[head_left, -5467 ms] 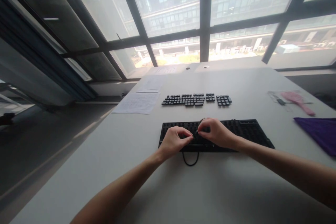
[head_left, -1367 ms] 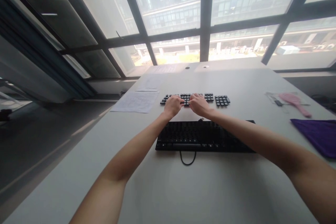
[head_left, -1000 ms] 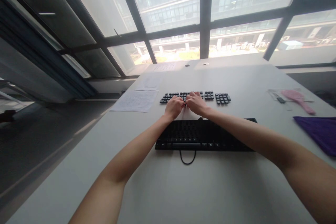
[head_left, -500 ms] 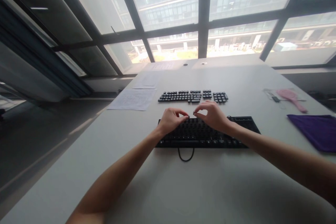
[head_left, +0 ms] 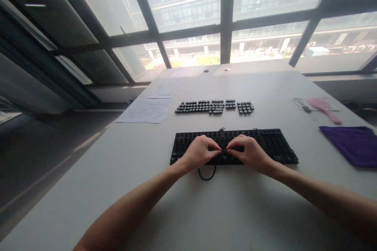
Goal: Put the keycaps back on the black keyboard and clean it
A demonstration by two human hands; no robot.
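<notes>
A black keyboard [head_left: 275, 141] lies across the white table in front of me, many of its keycaps off and dark switches bare. Over its lower middle rows, my left hand [head_left: 202, 151] pinches thumb and forefinger together. My right hand [head_left: 249, 152] pinches likewise just to the right, its fingertips close to the left ones. Whatever is between the fingertips is too small and dark to name. Beyond the keyboard, loose black keycaps [head_left: 200, 106] stand in rows, laid out like a keyboard. Some keys remain along the keyboard's front edge.
A black cable [head_left: 207, 179] loops out at the front edge. Paper sheets [head_left: 145, 110] lie at the left. On the right are a pink hairbrush [head_left: 322, 108], a clear bag [head_left: 299, 102] and a purple cloth [head_left: 352, 145]. Windows [head_left: 188, 8] stand behind the table.
Both hands have moved down from the keyboard's far edge to its lower middle rows, still pinched. Small dark bits showed at the fingertips earlier. The keyboard's far edge and a cable plug are now uncovered.
</notes>
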